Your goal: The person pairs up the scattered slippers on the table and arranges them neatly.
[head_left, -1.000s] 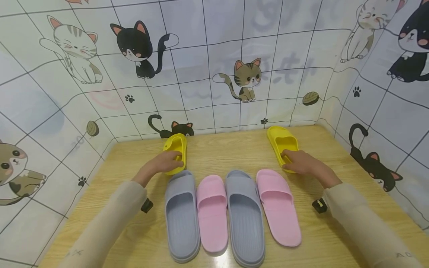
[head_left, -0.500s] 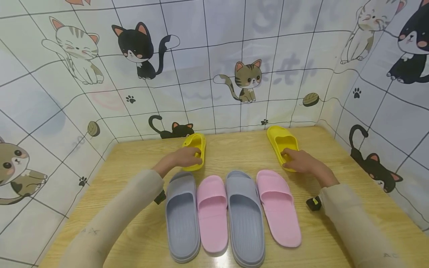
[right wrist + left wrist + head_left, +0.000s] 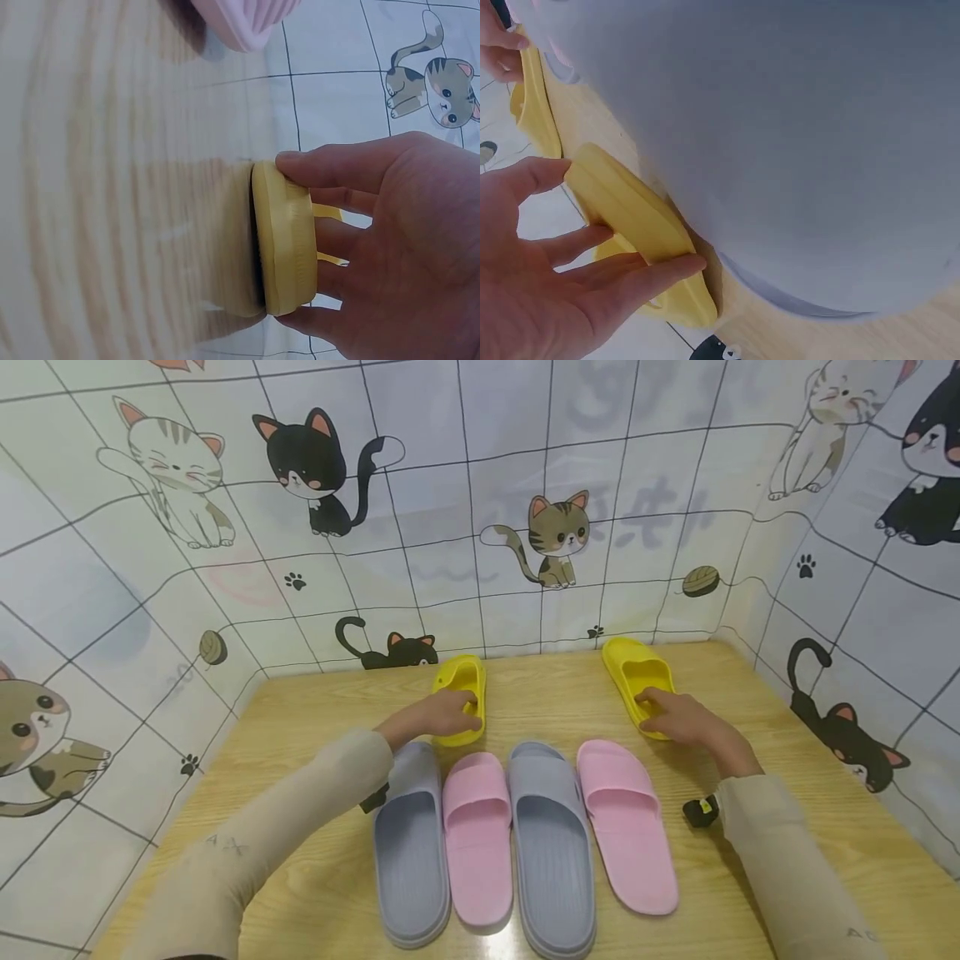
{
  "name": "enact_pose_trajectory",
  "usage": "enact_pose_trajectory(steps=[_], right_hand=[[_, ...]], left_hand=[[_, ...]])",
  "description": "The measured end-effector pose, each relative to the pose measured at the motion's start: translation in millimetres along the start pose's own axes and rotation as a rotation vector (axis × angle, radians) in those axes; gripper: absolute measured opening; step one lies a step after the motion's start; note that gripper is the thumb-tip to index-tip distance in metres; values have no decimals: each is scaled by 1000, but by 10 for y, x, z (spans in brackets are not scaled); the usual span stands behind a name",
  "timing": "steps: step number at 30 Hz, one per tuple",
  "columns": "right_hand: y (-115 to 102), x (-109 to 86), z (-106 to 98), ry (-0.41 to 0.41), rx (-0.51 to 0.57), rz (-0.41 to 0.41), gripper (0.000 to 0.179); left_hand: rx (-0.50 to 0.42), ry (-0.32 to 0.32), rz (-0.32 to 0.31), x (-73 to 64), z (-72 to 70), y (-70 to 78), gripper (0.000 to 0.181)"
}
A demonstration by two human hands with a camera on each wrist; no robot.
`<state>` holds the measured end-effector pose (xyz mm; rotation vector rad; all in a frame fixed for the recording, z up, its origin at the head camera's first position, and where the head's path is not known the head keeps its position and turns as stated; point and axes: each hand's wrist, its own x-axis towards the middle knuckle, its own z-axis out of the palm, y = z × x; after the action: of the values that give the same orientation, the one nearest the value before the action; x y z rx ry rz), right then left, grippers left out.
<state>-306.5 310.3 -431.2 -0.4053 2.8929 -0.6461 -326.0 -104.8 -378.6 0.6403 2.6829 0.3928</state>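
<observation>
A yellow clog [image 3: 459,672] sits near the back of the wooden table, toe toward the wall. My left hand [image 3: 442,713] grips its heel end; in the left wrist view the thumb and fingers span the clog's side [image 3: 634,202]. Farther right, the other yellow clog [image 3: 626,657] lies slightly angled, its heel pinched by my right hand [image 3: 684,722]. In the right wrist view, thumb and fingers hold both sides of that heel [image 3: 281,232], which is close to the tabletop. Between and in front of my hands stand a pair of grey slippers and a pair of pink slippers, alternating.
From left come a grey slipper [image 3: 411,860], a pink slipper [image 3: 478,860], a second grey slipper [image 3: 555,860] and a second pink slipper [image 3: 633,852], close together on the wooden table [image 3: 300,893]. A cat-printed wall covering [image 3: 420,552] rises behind and at both sides.
My left hand has slid its yellow clog to the right along the back of the table, from behind the left grey slipper toward the left pink one. The right clog stays nearly in place.
</observation>
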Motion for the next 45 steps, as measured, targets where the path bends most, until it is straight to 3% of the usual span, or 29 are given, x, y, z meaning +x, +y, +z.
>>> enact_pose_trajectory(steps=[11,22,31,45], right_hand=[[26,-37,-31,-8,20,41,56],[10,-47,-9,-4,36,36,57],[-14,-28,-5,-15,36,56,58],[1,-19,14,-6,36,60,57]], left_hand=[[-13,21,-45,178,93,219,58],[46,27,9,344,240,461,53],[41,29,-34,373,265,605,55],[61,29,26,454,222,823,52]])
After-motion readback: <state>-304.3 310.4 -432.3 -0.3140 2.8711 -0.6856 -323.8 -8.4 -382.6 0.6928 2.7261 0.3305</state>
